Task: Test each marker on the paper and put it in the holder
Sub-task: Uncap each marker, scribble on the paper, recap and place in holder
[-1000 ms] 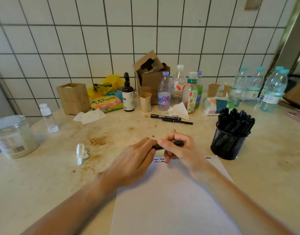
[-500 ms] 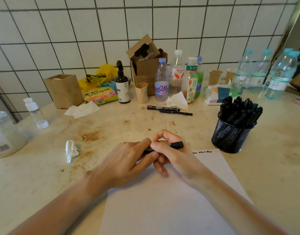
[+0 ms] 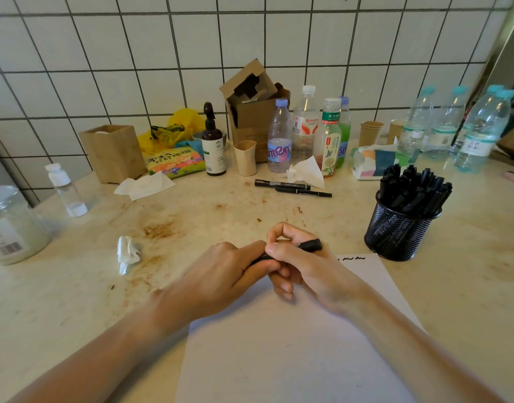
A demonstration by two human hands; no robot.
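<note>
Both hands hold one black marker [image 3: 309,245] level above the top edge of the white paper [image 3: 293,344]. My left hand [image 3: 221,277] grips its left part, my right hand [image 3: 302,263] pinches its right part, and the capped right end sticks out. Whether the cap is on tight I cannot tell. Short black squiggles [image 3: 351,258] mark the paper's top right. The black mesh holder [image 3: 398,231], to the right, is packed with several black markers. Two more black markers [image 3: 290,187] lie on the table farther back.
A crumpled tissue [image 3: 128,253] lies left of my hands. A row of bottles [image 3: 308,132], a cardboard box [image 3: 253,112], a wooden box [image 3: 113,152], paper cups and a tissue pack [image 3: 372,161] line the tiled wall. A big plastic jar [image 3: 11,225] stands far left.
The camera view has tilted and shifted a little. Both hands stay together on the marker, drawn slightly nearer to me over the paper's top edge.
</note>
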